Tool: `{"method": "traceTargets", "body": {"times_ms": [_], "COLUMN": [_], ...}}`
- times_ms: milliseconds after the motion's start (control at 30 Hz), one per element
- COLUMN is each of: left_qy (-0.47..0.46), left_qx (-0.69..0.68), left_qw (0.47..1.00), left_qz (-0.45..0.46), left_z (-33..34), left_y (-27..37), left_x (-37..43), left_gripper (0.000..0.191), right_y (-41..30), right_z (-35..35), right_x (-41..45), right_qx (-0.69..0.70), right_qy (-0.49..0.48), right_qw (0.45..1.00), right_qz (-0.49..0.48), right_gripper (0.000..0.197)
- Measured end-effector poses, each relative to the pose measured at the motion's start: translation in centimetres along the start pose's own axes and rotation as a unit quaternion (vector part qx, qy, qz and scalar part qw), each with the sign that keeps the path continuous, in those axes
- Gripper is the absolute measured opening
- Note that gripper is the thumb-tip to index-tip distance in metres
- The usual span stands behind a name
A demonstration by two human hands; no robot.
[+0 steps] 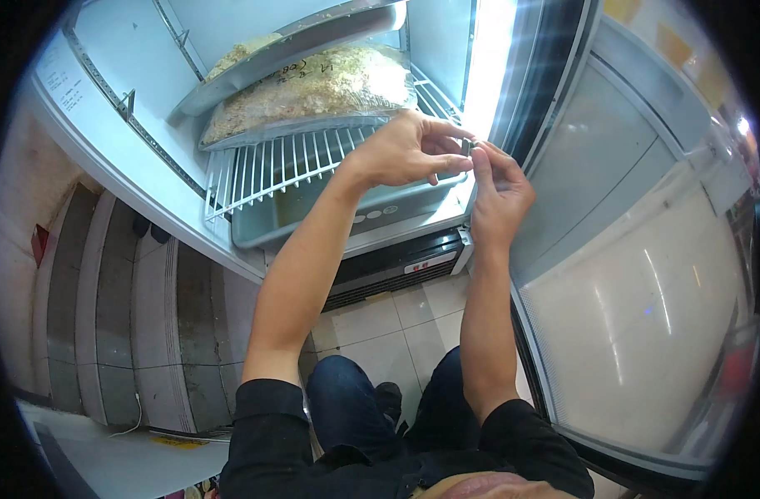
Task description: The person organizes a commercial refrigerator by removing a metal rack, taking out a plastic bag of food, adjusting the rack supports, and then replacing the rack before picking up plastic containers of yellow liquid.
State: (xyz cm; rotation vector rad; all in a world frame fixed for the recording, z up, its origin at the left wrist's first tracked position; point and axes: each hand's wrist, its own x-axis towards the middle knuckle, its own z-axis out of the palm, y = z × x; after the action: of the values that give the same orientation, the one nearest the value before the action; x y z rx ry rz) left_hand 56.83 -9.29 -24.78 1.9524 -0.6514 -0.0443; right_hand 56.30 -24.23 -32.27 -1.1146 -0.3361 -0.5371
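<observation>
A small metal piece (468, 147), perhaps a shelf clip, sits between the fingertips of both hands; its exact shape is mostly covered. My left hand (397, 148) reaches in from the left and pinches it with thumb and forefinger. From the other side my right hand (501, 190) grips it with thumb and fingers. Both are at the right front of an open refrigerated cabinet, beside its bright light strip (492, 68). Below and behind my left hand is a white wire shelf (280, 181), sloping at an angle.
A large clear bag of pale, crumbly food (330, 81) rests on the shelf, under a tilted tray (242, 81). A grey plastic tub (261, 227) stands beneath. The glass door (629, 299) is swung wide at right. Tiled steps (114, 312) lie left.
</observation>
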Motion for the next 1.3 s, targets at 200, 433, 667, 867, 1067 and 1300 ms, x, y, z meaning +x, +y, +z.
{"method": "traceTargets", "body": {"times_ms": [200, 433, 667, 867, 1067, 1300], "left_qy": [0.087, 0.079, 0.088, 0.116, 0.149, 0.165], "left_qx": [0.189, 0.229, 0.267, 0.237, 0.299, 0.330], "left_qw": [0.978, 0.969, 0.959, 0.965, 0.942, 0.928], "left_qz": [0.007, -0.038, -0.017, -0.009, 0.043, 0.050], "left_z": [0.2, -2.6, -2.6, -2.9, -5.5, -6.6], "left_y": [0.1, -0.1, -0.5, 2.5, 4.7, 8.2], "left_x": [2.1, 6.8, 8.1, 7.0, 10.7, 12.9], "left_gripper": [0.045, 0.079, 0.083, 0.082, 0.085, 0.091], "right_y": [0.0, 1.2, 1.8, 3.0, 3.7, 3.6], "right_z": [-1.8, -3.9, -4.4, -4.7, -4.2, -4.2], "right_x": [-1.1, -5.1, -5.2, -4.9, -5.0, -5.1], "right_qx": [-0.179, -0.104, -0.093, -0.097, -0.086, -0.081], "right_qy": [0.056, 0.038, -0.002, -0.007, -0.007, -0.011], "right_qw": [0.975, 0.994, 0.996, 0.995, 0.995, 0.996], "right_qz": [-0.116, -0.004, 0.016, 0.024, 0.047, 0.045], "right_gripper": [0.019, 0.022, 0.021, 0.022, 0.022, 0.022]}}
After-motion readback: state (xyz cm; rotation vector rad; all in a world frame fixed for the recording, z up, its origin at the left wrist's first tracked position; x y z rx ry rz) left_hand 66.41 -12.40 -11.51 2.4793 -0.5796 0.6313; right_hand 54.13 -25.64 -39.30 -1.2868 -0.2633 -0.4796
